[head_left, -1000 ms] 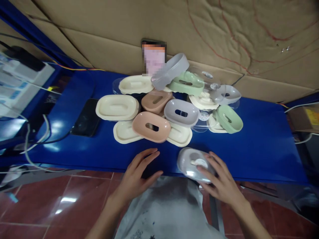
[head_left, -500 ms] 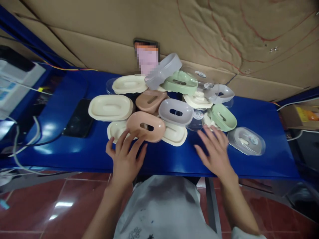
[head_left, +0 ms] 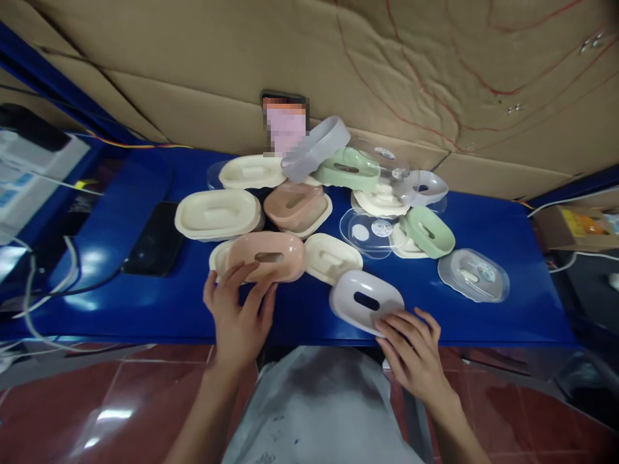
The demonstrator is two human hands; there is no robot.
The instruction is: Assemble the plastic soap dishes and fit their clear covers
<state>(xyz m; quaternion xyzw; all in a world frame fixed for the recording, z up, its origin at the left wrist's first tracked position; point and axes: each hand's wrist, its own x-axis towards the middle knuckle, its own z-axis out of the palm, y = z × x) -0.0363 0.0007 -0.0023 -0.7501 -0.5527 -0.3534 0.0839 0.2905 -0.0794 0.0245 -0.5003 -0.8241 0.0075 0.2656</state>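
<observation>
- Done: we find one closed unit (head_left: 474,278), a grey dish under a clear cover, at the right of the frame on the desk (head_left: 522,245).
- Left: the remaining pieces lie loose or overlapping across the centre of the frame; we judge them not yet closed up.
- Right hand (head_left: 411,351): narrowed on the near right rim of a lilac dish (head_left: 358,288), lower right of centre.
- Left hand (head_left: 239,322): fingers spread over the near rim of a peach dish (head_left: 287,254), left of centre; whether it grips, we cannot tell.
- Dishes outside the closed unit: seven counted, namely the lilac, the peach, one brown dish (head_left: 283,211), two green dishes (head_left: 333,171) and two grey dishes (head_left: 314,151).
- Cream trays (head_left: 217,211): seven visible, several partly hidden.
- Loose clear covers (head_left: 370,240): at least three; overlaps prevent an exact count.
</observation>
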